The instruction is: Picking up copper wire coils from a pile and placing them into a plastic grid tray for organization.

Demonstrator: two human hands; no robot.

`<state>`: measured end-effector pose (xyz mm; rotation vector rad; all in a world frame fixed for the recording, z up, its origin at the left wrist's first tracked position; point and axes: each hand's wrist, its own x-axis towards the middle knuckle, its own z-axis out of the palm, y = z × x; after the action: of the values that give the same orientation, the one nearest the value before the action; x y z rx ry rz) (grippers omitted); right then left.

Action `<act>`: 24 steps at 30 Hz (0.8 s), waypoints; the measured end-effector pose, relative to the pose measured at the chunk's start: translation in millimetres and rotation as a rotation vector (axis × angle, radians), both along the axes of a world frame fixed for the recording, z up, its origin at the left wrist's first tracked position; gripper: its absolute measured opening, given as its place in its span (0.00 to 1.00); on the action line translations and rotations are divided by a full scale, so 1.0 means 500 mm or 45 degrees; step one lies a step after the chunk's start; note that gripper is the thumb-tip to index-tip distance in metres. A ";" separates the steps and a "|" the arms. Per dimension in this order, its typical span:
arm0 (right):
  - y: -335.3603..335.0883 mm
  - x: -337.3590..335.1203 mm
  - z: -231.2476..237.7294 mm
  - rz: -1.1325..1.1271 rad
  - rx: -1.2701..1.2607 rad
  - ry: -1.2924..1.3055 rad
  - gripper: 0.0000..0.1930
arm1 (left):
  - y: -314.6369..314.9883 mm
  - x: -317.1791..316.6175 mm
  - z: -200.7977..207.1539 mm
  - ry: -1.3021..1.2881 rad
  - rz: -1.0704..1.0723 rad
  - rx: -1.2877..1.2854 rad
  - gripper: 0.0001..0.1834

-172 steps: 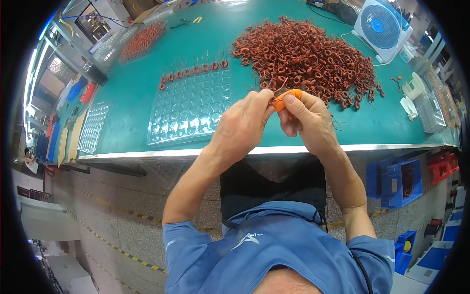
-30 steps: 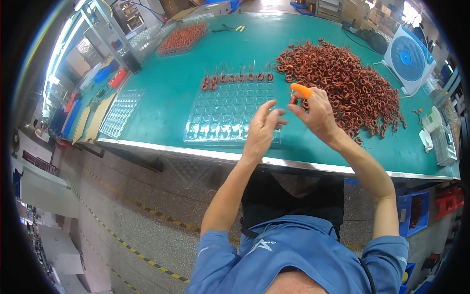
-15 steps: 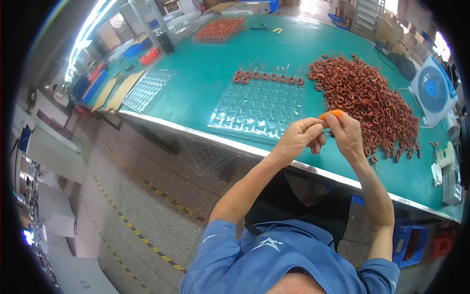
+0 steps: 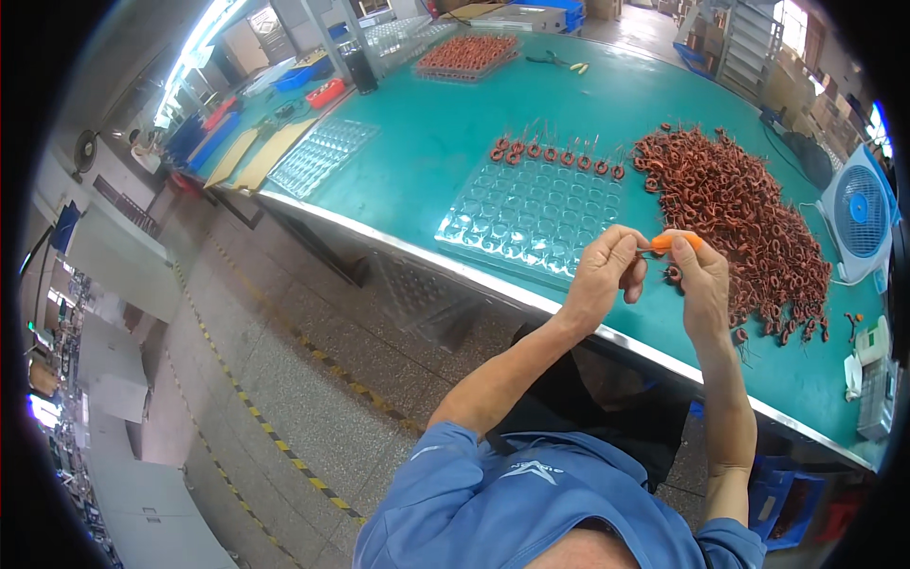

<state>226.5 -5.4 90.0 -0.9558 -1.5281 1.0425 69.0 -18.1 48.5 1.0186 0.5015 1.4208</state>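
Note:
Over the front edge of the table, my left hand point(image 4: 611, 272) is closed in a pinch, its fingertips meeting those of my right hand point(image 4: 703, 280). My right hand is also closed, thumb against an orange cover point(image 4: 677, 242) that looks like a finger cot on the index finger. Whatever small thing lies between the fingertips is too small to make out. Left of my hands lies a clear plastic tray point(image 4: 531, 213) with round pockets; several red-brown ring coils point(image 4: 550, 154) with upright wire leads fill its far edge. A large heap of similar coils point(image 4: 735, 223) is piled to the right.
A blue fan point(image 4: 856, 207) stands beyond the heap at the right. Farther back are a filled coil tray point(image 4: 467, 55) and pliers point(image 4: 550, 59). Another clear tray point(image 4: 322, 156) lies at the left. The table's metal edge point(image 4: 398, 248) runs in front of me.
The view has shifted, so the table things appear farther right and slightly lower. My hands stay together, with the fingertips now slightly more apart and the orange cover more visible.

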 end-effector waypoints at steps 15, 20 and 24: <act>-0.014 0.000 -0.040 0.106 -0.047 -0.005 0.15 | -0.001 -0.030 0.011 0.275 -0.100 0.198 0.14; -0.039 -0.025 -0.026 -0.128 0.191 -0.165 0.15 | -0.011 -0.040 0.010 0.526 0.076 0.225 0.14; -0.049 0.018 -0.023 -0.132 -0.104 0.183 0.20 | -0.019 -0.001 0.011 0.677 0.155 0.364 0.12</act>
<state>235.5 -29.9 78.5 -0.9843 -1.3138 1.0820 68.6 -27.5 54.1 1.6370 0.7684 1.3463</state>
